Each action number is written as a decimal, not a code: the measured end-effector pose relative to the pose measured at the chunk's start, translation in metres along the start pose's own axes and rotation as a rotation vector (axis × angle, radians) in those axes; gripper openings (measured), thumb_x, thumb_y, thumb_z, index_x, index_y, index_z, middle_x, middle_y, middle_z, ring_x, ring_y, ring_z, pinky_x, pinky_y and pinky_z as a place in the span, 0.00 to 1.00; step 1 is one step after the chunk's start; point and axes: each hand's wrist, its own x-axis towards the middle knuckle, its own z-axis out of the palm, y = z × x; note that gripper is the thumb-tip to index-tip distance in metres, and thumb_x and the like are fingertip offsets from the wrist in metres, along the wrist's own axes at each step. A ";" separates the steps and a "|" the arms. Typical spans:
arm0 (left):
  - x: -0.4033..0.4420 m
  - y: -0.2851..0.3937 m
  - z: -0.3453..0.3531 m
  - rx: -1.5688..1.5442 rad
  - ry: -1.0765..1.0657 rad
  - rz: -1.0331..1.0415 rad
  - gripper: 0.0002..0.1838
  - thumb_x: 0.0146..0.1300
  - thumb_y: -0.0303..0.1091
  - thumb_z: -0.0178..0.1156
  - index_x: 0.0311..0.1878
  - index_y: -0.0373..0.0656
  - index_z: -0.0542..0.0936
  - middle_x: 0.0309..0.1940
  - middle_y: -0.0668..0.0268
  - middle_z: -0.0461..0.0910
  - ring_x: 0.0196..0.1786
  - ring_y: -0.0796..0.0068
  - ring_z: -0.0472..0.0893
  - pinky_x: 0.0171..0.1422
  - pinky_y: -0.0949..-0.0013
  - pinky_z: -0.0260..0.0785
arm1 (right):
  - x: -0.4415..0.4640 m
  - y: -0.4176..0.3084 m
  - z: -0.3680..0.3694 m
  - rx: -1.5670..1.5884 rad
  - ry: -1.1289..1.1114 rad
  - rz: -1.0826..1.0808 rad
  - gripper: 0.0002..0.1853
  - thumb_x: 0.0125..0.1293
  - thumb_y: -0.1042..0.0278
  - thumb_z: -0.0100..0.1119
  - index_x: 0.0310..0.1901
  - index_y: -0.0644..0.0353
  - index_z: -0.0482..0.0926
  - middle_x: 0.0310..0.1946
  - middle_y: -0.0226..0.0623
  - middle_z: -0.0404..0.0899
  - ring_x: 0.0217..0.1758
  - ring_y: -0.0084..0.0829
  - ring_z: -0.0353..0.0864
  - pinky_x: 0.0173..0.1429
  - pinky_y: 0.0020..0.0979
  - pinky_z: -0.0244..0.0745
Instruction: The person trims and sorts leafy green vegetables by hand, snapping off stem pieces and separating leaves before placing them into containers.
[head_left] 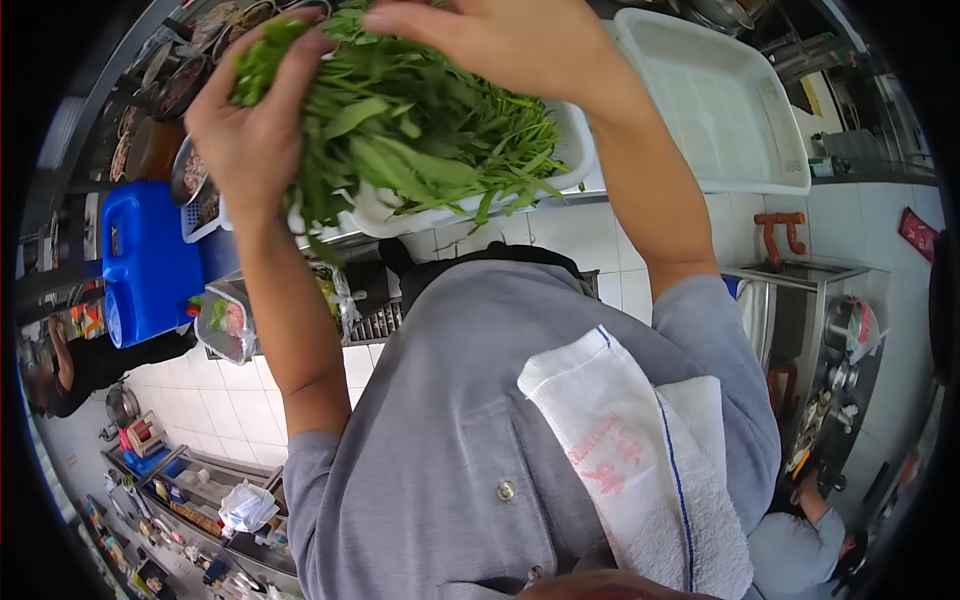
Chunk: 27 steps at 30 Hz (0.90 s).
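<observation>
The person's left hand [248,145] was curled around a bunch of bright green stems [262,68], its thumb and fingers closed about them at the upper left of the view. The right hand [500,45] reached in from the other side, thumb stretched out over the leaves; its fingers were partly cut off by the upper edge, so whether its grip had hold of anything could not be told. Beneath both hands lay a thick heap of long-leaved dark green vegetables [430,125], piled in a white plastic tray [578,150] on the worktop, with some leaves and stalks hanging over the near rim. To the right stood a large, pale, rectangular plastic tray [715,110]. To the left, beyond the forearm, were a round metal bowl of pinkish pieces [188,172], a bright blue plastic jerrycan [150,265] and a clear plastic container [228,322] with pink and green contents. A white towel with red writing and a blue stripe [640,450] lay over the grey buttoned shirt [430,420]. A person in dark clothes [110,368] was at the far left, and another in a light top [795,548] at the lower right.
</observation>
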 end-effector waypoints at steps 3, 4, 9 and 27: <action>-0.002 0.004 -0.019 0.033 0.106 -0.020 0.10 0.62 0.23 0.67 0.46 0.31 0.85 0.36 0.62 0.87 0.39 0.78 0.85 0.48 0.76 0.75 | -0.059 0.034 -0.025 -0.572 -0.215 0.282 0.07 0.59 0.69 0.65 0.36 0.61 0.80 0.26 0.43 0.83 0.33 0.42 0.84 0.39 0.38 0.76; -0.002 0.003 -0.026 0.046 0.178 -0.039 0.09 0.62 0.23 0.67 0.45 0.30 0.85 0.35 0.61 0.87 0.38 0.77 0.85 0.46 0.76 0.76 | -0.080 0.036 -0.032 -0.622 -0.388 0.487 0.07 0.58 0.68 0.66 0.36 0.61 0.80 0.27 0.43 0.83 0.33 0.42 0.84 0.39 0.38 0.76; 0.004 0.001 -0.037 -0.037 0.229 -0.077 0.09 0.61 0.22 0.68 0.44 0.28 0.84 0.32 0.60 0.86 0.35 0.75 0.84 0.43 0.75 0.76 | -0.152 0.049 -0.038 -0.541 -0.623 0.757 0.09 0.60 0.66 0.67 0.36 0.61 0.81 0.29 0.40 0.85 0.32 0.41 0.85 0.39 0.36 0.76; 0.017 0.003 -0.014 0.105 0.165 0.102 0.09 0.57 0.21 0.70 0.42 0.34 0.87 0.36 0.67 0.86 0.37 0.82 0.82 0.46 0.78 0.74 | -0.019 0.059 -0.053 -0.292 0.351 0.356 0.03 0.59 0.76 0.65 0.33 0.67 0.83 0.22 0.37 0.83 0.26 0.23 0.80 0.33 0.27 0.74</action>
